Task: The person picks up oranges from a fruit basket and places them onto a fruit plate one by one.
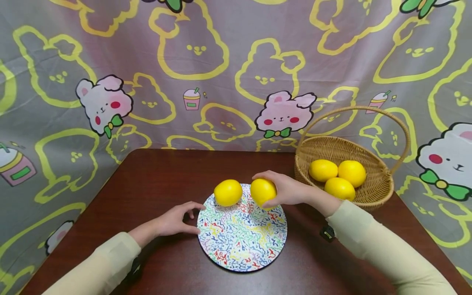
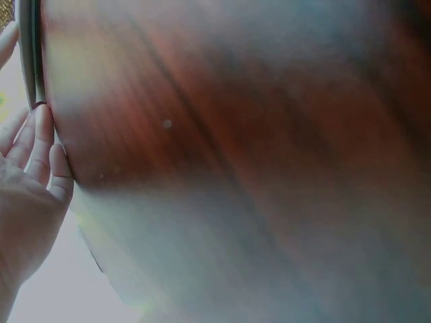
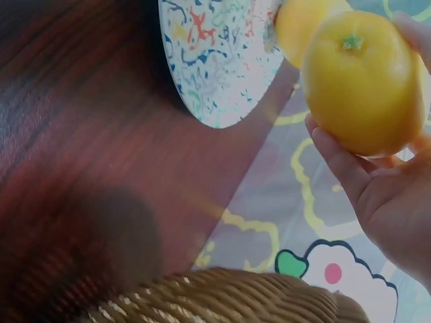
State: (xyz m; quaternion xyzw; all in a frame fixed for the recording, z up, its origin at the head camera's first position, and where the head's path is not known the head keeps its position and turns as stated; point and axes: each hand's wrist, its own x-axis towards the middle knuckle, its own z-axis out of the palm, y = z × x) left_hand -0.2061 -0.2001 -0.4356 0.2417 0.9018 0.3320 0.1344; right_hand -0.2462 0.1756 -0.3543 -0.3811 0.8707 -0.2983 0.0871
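Observation:
My right hand [image 1: 285, 189] grips a smooth yellow citrus-like fruit [image 1: 263, 191] over the back right part of a round board [image 1: 241, 241] with a multicoloured squiggle pattern. In the right wrist view this fruit [image 3: 363, 84] shows a small green star-shaped stem end, with fingers and thumb around it. Another yellow fruit [image 1: 228, 193] rests at the board's back left. At the board's left rim, my left hand [image 1: 176, 220] has its thumb and fingers spread and touching the edge. The left wrist view shows the fingers of that hand [image 2: 30, 168] extended along the rim.
A wicker basket [image 1: 381, 192] with a tall arched handle stands at the right, holding three yellow fruits [image 1: 339, 189]. Everything stands on a dark reddish-brown table [image 1: 162, 180]. A cartoon-printed cloth [image 1: 221, 90] hangs behind and beside it.

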